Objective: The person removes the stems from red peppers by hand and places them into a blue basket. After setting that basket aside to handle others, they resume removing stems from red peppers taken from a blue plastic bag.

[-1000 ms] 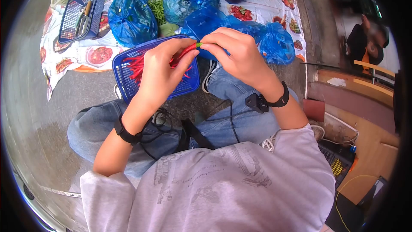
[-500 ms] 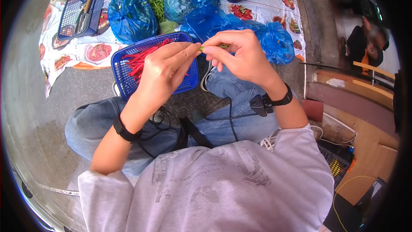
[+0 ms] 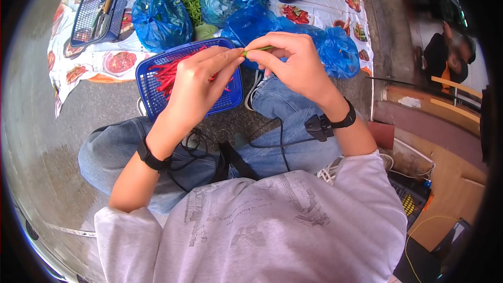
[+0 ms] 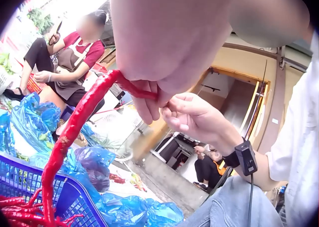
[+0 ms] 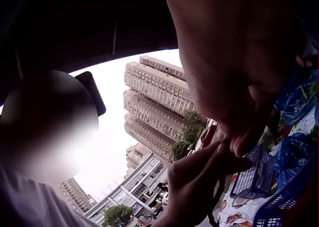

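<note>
Your left hand [image 3: 196,86]: the grip is pressed around a long red chili [image 4: 79,122], with the fingers curled over its upper end. The pod hangs down from the grip, and its lower end reaches among the red chilies [image 3: 166,73] in the blue basket [image 3: 145,94].

Your right hand [image 3: 293,68]: thumb and forefinger pinch a thin green stem [image 3: 259,49], with the other fingers curled beneath. The two grips meet fingertip to fingertip above the basket's right edge. Whether stem and pod are joined cannot be told.

The basket sits in front of your knees, at the near edge of the patterned cloth [image 3: 118,47]. Beyond it on the cloth lie several blue bags [image 3: 160,15], with green leaves showing between them. A second blue basket [image 3: 97,15] stands at the cloth's far left, with tools inside.
</note>
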Available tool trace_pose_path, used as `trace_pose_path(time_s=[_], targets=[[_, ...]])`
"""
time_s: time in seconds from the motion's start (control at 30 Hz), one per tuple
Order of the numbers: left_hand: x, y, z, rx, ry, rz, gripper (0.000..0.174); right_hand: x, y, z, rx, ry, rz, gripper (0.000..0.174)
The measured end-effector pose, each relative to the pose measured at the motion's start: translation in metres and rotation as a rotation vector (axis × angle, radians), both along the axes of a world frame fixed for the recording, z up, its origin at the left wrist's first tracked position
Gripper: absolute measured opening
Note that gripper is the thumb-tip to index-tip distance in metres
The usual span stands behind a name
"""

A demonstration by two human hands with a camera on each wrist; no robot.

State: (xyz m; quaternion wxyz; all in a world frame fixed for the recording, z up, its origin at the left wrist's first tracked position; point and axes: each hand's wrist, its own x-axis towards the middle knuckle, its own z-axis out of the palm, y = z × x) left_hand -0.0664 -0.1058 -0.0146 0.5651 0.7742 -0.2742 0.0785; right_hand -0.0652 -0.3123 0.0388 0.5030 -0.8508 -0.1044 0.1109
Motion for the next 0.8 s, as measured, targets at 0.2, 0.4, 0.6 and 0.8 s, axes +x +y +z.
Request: trace_pose_path(time_s=[0.2, 0.4, 0.6, 0.8], targets=[[-0.001, -0.006, 0.0, 0.095, -0.003, 0.047, 0.013, 0.003, -0.003, -0.009, -0.137, -0.261, 0.086, 0.011], [-0.004, 0.0, -0.005, 0.128, -0.053, 0.038, 0.015, 0.003, -0.002, -0.008, -0.05, -0.096, 0.085, 0.012], [-0.005, 0.0, -0.001, 0.019, -0.06, 0.001, 0.018, 0.001, -0.007, 0.0, 0.277, 0.332, 0.007, 0.013], [-0.006, 0.0, 0.004, -0.064, -0.038, 0.006, 0.02, 0.002, -0.011, -0.006, 0.486, 0.436, 0.016, 0.017]])
